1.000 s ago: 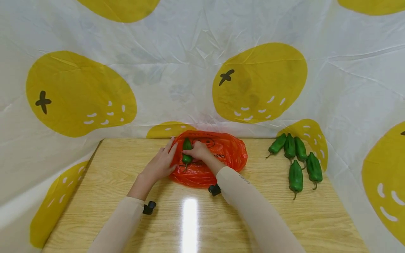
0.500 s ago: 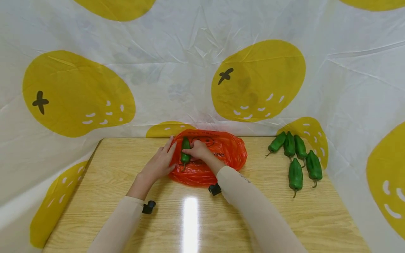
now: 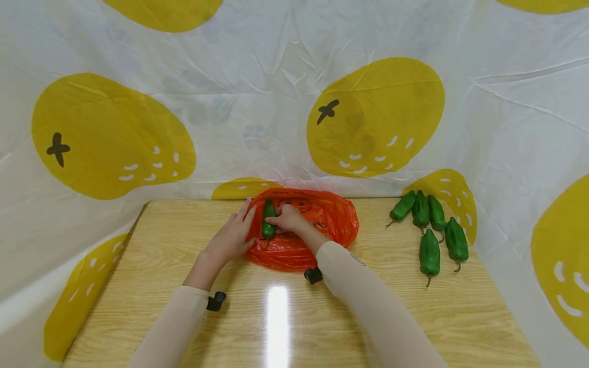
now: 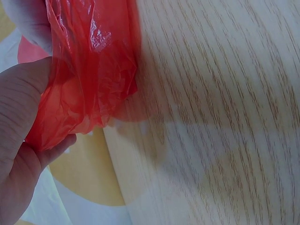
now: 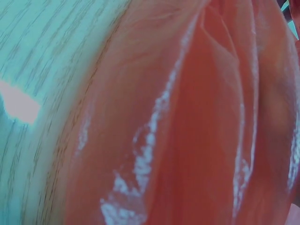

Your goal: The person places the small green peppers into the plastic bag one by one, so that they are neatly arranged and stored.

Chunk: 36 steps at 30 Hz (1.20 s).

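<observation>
A red plastic bag [image 3: 339,221] with dark print lies spread at the table's far side, its mouth facing up. My left hand [image 3: 230,236] holds the bag's left edge. In the left wrist view the thumb [image 4: 23,93] lies against the crinkled red plastic [image 4: 96,65], with a finger showing past its edge. Over the bag's opening, my right hand [image 3: 291,219] pinches a green pepper [image 3: 268,222] from its right side, stem towards me. Shiny red folds [image 5: 201,122] fill most of the right wrist view, hiding the right fingers and the pepper.
Several more green peppers [image 3: 430,253] lie grouped on the wooden table [image 3: 382,296] at the right. A white cloth [image 3: 257,138] with large yellow fruit shapes hangs behind the table and at both sides. Light glares off the wood in front of the bag.
The right hand's pepper has shifted slightly left within the bag's opening, closer to the left hand. Both hands otherwise stay almost where they were.
</observation>
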Each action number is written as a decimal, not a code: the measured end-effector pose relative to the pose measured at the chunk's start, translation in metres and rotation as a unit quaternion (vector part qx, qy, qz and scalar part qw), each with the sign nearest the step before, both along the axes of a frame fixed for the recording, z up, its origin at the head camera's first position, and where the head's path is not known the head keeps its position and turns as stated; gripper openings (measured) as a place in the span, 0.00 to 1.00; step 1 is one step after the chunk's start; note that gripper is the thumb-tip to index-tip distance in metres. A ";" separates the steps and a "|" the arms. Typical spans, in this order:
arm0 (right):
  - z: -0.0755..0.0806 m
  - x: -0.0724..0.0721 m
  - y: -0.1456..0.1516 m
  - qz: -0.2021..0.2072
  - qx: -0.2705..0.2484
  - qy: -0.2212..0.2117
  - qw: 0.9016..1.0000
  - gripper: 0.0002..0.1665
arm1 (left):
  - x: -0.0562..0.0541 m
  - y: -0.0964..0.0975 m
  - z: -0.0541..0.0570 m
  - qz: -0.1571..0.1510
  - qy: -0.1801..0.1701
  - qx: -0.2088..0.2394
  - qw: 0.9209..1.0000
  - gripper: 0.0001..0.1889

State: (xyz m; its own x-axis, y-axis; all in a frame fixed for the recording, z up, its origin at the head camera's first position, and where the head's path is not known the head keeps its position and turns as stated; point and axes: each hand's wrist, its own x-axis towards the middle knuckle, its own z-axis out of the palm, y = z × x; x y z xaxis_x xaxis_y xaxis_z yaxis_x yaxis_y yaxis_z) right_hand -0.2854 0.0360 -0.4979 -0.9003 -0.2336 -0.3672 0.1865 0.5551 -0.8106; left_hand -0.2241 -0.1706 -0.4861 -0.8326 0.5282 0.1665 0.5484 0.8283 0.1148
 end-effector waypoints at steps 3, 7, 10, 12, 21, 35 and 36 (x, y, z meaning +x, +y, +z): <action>0.001 0.001 0.001 0.000 -0.007 -0.002 1.000 0.29 | 0.001 0.000 0.001 0.002 -0.003 0.002 1.000 0.49; 0.003 0.002 0.002 -0.002 -0.014 -0.001 1.000 0.30 | 0.001 0.002 0.002 0.000 -0.001 0.003 1.000 0.49; 0.004 0.003 0.003 -0.003 -0.017 -0.001 1.000 0.30 | 0.002 0.002 0.002 -0.002 0.001 0.004 1.000 0.50; 0.004 0.003 0.004 -0.005 -0.020 -0.002 1.000 0.30 | 0.002 0.002 0.002 -0.002 0.000 0.005 1.000 0.50; 0.020 0.006 0.013 0.009 0.043 0.052 0.998 0.29 | 0.001 0.002 0.003 0.012 -0.024 0.005 1.000 0.50; 0.056 0.025 0.041 0.043 0.032 0.083 0.995 0.32 | -0.001 0.001 0.003 0.016 -0.044 0.014 0.999 0.50; 0.059 0.026 0.044 0.045 0.029 0.086 0.995 0.32 | -0.001 0.001 0.003 0.017 -0.044 0.015 0.999 0.50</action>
